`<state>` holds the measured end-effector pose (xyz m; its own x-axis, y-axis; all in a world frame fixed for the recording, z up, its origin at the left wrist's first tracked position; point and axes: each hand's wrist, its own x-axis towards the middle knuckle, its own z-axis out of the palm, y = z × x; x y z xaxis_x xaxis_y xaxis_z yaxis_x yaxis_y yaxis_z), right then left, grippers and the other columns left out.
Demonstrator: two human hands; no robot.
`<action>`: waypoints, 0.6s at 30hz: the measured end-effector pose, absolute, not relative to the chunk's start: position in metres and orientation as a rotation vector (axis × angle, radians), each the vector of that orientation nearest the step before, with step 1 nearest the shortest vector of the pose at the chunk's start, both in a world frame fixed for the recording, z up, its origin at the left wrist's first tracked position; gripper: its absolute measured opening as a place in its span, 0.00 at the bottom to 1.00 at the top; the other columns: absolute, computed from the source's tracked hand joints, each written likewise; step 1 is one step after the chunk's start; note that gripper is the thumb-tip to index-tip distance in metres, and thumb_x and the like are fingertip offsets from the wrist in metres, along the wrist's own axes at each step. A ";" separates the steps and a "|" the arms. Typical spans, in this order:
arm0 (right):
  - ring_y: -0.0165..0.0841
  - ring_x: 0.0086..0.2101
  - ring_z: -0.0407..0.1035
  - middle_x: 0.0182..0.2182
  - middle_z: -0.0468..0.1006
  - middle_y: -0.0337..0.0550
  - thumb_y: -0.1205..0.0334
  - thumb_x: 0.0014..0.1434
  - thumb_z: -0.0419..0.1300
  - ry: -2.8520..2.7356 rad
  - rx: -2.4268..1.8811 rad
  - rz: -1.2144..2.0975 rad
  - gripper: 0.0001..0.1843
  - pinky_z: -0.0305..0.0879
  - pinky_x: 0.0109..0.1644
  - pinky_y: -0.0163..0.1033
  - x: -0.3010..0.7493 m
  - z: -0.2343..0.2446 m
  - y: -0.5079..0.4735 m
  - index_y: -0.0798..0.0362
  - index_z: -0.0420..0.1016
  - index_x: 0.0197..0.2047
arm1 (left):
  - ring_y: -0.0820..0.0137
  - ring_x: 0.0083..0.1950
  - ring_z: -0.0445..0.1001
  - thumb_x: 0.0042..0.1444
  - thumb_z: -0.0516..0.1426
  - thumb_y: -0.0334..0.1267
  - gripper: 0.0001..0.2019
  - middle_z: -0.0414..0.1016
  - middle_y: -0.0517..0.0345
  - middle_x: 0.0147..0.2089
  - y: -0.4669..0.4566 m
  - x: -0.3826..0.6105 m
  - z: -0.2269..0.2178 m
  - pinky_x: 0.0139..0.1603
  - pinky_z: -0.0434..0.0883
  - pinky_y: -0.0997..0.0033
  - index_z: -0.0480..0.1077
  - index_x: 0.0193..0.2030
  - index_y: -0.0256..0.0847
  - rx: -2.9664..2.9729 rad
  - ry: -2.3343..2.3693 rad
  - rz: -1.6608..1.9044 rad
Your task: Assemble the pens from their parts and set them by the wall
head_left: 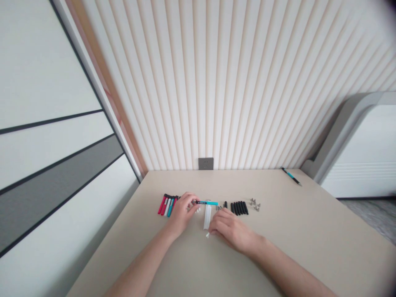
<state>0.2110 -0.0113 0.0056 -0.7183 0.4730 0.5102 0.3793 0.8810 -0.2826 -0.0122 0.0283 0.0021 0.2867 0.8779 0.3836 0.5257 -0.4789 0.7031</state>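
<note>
My left hand (183,212) pinches one end of a teal pen barrel (206,202), held level just above the beige table (287,243). My right hand (229,229) rests palm down on the table with its fingers curled at the near end of a row of white pen tubes (207,215); I cannot make out whether it grips one. To the left of my left hand lies a row of red, white and teal pen caps (167,205). A row of black grip sleeves (239,207) lies to the right.
Small metal clips (255,203) sit beyond the black sleeves. A finished teal pen (291,175) lies at the table's far right corner. A grey wall socket (206,163) sits in the slatted wall behind. A white cabinet (365,156) stands at right.
</note>
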 end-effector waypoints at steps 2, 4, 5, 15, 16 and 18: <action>0.34 0.37 0.70 0.35 0.77 0.43 0.64 0.69 0.50 -2.367 -0.749 0.182 0.09 0.63 0.43 0.40 0.219 0.007 -0.005 0.51 0.71 0.42 | 0.70 0.34 0.71 0.58 0.57 0.34 0.03 0.73 0.56 0.40 0.029 -0.013 0.001 0.37 0.70 0.70 0.72 0.37 0.40 2.106 1.260 1.089; 0.34 0.35 0.70 0.35 0.77 0.44 0.64 0.69 0.49 -2.252 -0.929 0.164 0.10 0.65 0.41 0.40 0.227 0.006 0.004 0.51 0.71 0.43 | 0.69 0.34 0.72 0.58 0.57 0.34 0.02 0.72 0.56 0.39 0.030 -0.013 0.000 0.38 0.71 0.69 0.71 0.37 0.40 2.104 1.265 1.123; 0.34 0.35 0.71 0.35 0.77 0.45 0.64 0.69 0.48 -2.199 -1.012 0.161 0.11 0.66 0.41 0.40 0.231 0.005 0.008 0.51 0.72 0.43 | 0.69 0.35 0.72 0.58 0.57 0.33 0.02 0.72 0.56 0.39 0.030 -0.013 0.000 0.38 0.71 0.69 0.71 0.37 0.40 2.103 1.271 1.135; 0.36 0.38 0.72 0.37 0.78 0.47 0.63 0.69 0.49 -2.217 -1.082 0.130 0.12 0.68 0.43 0.42 0.243 -0.004 0.021 0.51 0.74 0.45 | 0.69 0.35 0.72 0.57 0.57 0.32 0.03 0.72 0.56 0.40 0.029 -0.013 0.000 0.40 0.71 0.68 0.71 0.38 0.41 2.119 1.276 1.106; 0.36 0.38 0.72 0.37 0.78 0.46 0.63 0.69 0.49 -2.232 -1.080 0.129 0.12 0.67 0.43 0.42 0.242 -0.004 0.020 0.51 0.74 0.45 | 0.70 0.35 0.72 0.57 0.57 0.32 0.03 0.72 0.57 0.40 0.029 -0.013 0.000 0.40 0.71 0.68 0.71 0.38 0.41 2.125 1.273 1.105; 0.37 0.38 0.72 0.37 0.78 0.46 0.64 0.69 0.50 -2.249 -1.084 0.128 0.12 0.67 0.44 0.43 0.240 -0.004 0.019 0.51 0.74 0.46 | 0.70 0.34 0.72 0.58 0.56 0.31 0.03 0.72 0.57 0.40 0.028 -0.013 0.000 0.40 0.71 0.69 0.71 0.38 0.41 2.134 1.268 1.101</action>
<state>0.2404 0.0190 -0.0044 -0.4627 0.7334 0.4981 0.6721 0.6565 -0.3424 -0.0129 0.0283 -0.0004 0.2697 0.8687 0.4156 0.5333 -0.4941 0.6866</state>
